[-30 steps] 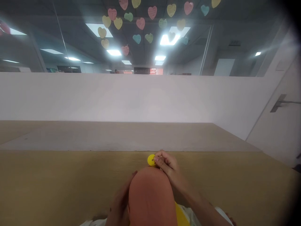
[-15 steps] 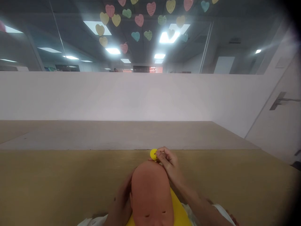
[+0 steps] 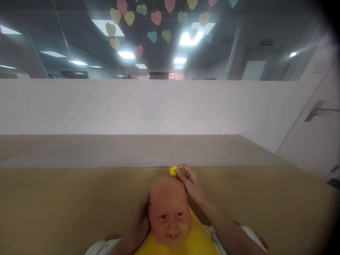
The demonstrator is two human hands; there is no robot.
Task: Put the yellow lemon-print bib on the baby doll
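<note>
A baby doll [image 3: 170, 198] with a bald head, its face turned up toward me, is at the bottom middle, its body in yellow. My left hand [image 3: 142, 217] cups the left side of the doll's head; its fingertips are hidden behind the head. Just beyond the top of the head, my right hand [image 3: 190, 180] pinches a small yellow round piece [image 3: 173, 171] with small dark marks between thumb and fingers. The wrist of that hand lies close along the right side of the head.
Beneath the doll spreads a wooden tabletop [image 3: 79, 198], with a greyer strip [image 3: 132, 150] at its far side. Behind it stands a white wall [image 3: 146, 106] under a window with heart-shaped notes [image 3: 156, 17]. A door handle [image 3: 316, 111] shows at the right.
The doll's head has tipped so that its eyes, nose and mouth now show. Both hands stay at the head, and the right still pinches the yellow piece. The view has shifted slightly.
</note>
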